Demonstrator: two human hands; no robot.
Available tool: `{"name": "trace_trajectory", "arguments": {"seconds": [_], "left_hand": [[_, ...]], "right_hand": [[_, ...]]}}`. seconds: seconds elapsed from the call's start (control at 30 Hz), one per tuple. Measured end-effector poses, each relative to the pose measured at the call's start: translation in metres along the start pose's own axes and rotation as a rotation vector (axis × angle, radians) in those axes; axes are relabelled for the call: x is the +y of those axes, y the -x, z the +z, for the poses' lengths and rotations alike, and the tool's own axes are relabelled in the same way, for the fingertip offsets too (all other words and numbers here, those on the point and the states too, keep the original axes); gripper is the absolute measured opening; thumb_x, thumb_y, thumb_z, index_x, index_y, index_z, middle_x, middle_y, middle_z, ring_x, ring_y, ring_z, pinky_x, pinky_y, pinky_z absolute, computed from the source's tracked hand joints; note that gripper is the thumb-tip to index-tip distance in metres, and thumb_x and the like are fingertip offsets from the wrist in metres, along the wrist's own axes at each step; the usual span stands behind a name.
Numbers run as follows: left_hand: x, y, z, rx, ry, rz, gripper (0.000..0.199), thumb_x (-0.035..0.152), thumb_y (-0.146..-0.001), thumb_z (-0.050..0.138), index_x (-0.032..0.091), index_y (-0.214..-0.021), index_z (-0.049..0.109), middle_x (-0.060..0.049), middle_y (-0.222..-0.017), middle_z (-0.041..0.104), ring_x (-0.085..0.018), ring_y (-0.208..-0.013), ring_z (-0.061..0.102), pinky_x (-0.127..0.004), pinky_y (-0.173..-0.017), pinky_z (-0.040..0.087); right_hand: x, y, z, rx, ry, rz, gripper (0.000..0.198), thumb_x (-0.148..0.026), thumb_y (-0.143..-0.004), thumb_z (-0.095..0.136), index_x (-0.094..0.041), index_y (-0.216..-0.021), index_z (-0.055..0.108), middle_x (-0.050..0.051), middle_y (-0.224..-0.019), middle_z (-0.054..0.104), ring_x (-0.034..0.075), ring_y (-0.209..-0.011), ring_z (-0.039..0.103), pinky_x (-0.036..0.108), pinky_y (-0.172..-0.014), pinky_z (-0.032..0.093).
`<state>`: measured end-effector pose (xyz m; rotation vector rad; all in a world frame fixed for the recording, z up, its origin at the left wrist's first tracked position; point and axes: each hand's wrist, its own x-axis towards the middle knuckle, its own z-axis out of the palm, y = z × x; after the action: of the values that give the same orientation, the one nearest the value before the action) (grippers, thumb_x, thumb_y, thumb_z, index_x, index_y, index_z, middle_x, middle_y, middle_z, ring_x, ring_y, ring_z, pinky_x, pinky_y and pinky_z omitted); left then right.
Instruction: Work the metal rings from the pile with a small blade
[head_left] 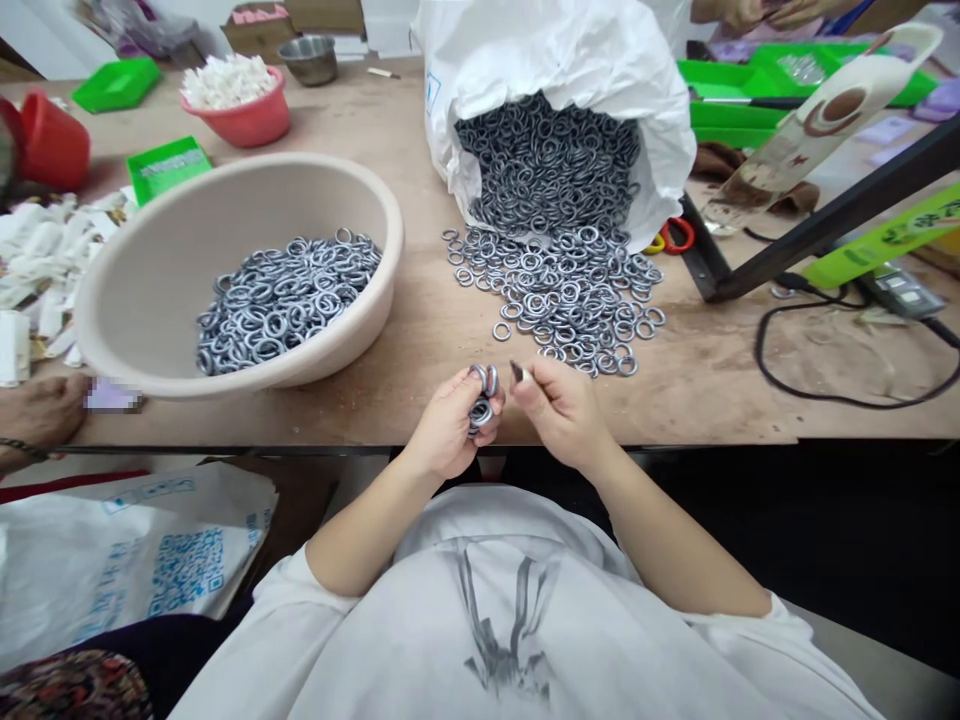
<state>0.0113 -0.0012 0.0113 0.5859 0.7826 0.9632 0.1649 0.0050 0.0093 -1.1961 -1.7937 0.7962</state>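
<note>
My left hand (448, 425) is closed around a small stack of grey metal rings (482, 394), just over the table's front edge. My right hand (564, 405) sits right beside it, pinching a small dark-tipped piece (517, 372) between thumb and fingers. A loose heap of the same rings (564, 290) lies on the wooden table just beyond my hands. It spills from a white sack (562, 70) lying open on its side. More rings (285, 295) fill the bottom of a large beige basin (150, 270) to the left.
A pink bowl of white pieces (238, 100), green trays (166, 166), a red cup (51, 140) and white scraps (34, 260) crowd the back left. Another person's hand (37, 415) rests at the left edge. A black bar (840, 215), cable (840, 380) and scissors (675, 236) lie right.
</note>
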Motion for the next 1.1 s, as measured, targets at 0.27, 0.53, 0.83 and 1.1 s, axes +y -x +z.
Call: {"name": "trace_trajectory", "arguments": {"seconds": [0.27,0.53,0.83,1.1], "left_hand": [[-0.002,0.001,0.0,0.048,0.041,-0.018,0.04,0.046,-0.074,0.079,0.018,-0.08,0.051,0.008,-0.055,0.045,-0.003,-0.04,0.036,-0.014,-0.036,0.026],[0.0,0.003,-0.001,0.056,0.06,-0.041,0.044,0.047,-0.07,0.082,0.018,-0.08,0.051,0.008,-0.055,0.045,-0.002,-0.04,0.034,-0.013,-0.036,0.024],[0.007,0.023,-0.006,-0.14,-0.256,0.006,0.049,0.065,-0.078,0.068,0.018,-0.076,0.054,0.002,-0.059,0.053,-0.006,-0.041,0.035,-0.02,-0.038,0.027],[0.157,0.034,-0.047,0.877,-1.767,0.742,0.041,0.028,-0.087,0.061,0.013,-0.125,0.059,-0.012,-0.126,0.066,-0.029,-0.12,0.055,-0.048,-0.108,0.038]], "right_hand": [[-0.007,0.006,-0.005,-0.1,0.363,-0.186,0.046,-0.054,-0.1,0.042,-0.02,-0.072,0.056,0.002,-0.067,0.054,0.015,-0.061,0.046,0.03,-0.059,0.028],[-0.013,0.002,-0.008,-0.154,0.414,-0.255,0.045,-0.05,-0.099,0.047,-0.02,-0.065,0.052,0.001,-0.065,0.051,0.013,-0.059,0.044,0.029,-0.059,0.027],[0.017,-0.015,-0.017,0.125,0.159,0.124,0.052,-0.059,-0.097,0.044,-0.021,-0.062,0.041,-0.004,-0.055,0.037,0.012,-0.055,0.037,0.027,-0.056,0.025],[0.021,-0.046,-0.016,-0.046,0.742,0.217,0.028,-0.047,-0.093,0.059,-0.022,-0.097,0.069,0.006,-0.097,0.07,0.022,-0.082,0.062,0.029,-0.063,0.033]]}}
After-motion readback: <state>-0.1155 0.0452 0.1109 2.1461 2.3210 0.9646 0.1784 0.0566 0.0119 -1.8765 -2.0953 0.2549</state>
